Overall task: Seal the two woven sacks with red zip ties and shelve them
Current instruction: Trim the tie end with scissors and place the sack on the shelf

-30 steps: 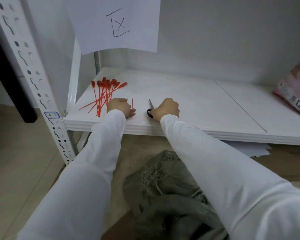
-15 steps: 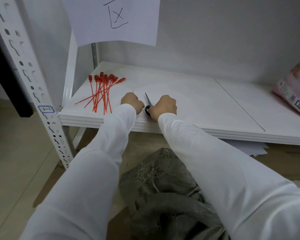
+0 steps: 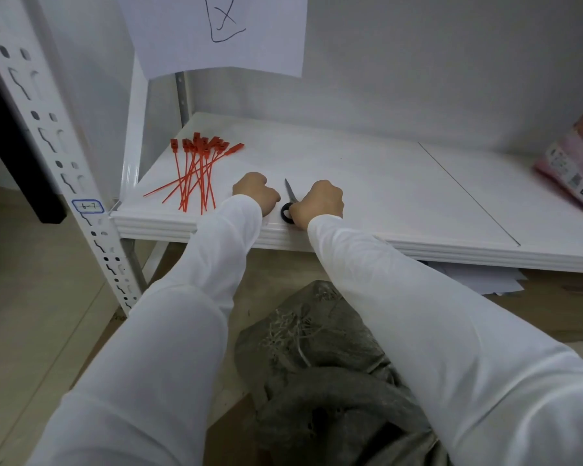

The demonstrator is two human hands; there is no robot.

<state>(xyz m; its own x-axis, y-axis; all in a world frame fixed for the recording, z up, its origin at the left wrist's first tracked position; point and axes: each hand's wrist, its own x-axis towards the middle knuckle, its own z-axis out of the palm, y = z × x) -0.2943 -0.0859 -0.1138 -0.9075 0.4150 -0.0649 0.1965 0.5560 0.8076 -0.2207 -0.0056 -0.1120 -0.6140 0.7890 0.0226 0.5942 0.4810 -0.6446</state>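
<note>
Right hand [image 3: 318,203] grips scissors [image 3: 290,200] on the shelf [image 3: 384,183]; left hand [image 3: 256,193] is fisted beside them, contents hidden. Red zip ties [image 3: 196,173] lie further left. A sack [image 3: 317,364] sits on the floor below.

Zip ties [image 3: 196,173] left of scissors [image 3: 290,200]

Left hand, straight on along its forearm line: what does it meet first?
Nothing close: the left hand points forward and slightly right across bare shelf toward the back wall. The red zip ties lie to its left, the scissors just right; the blade tip looks near that line, depth unclear.
</note>
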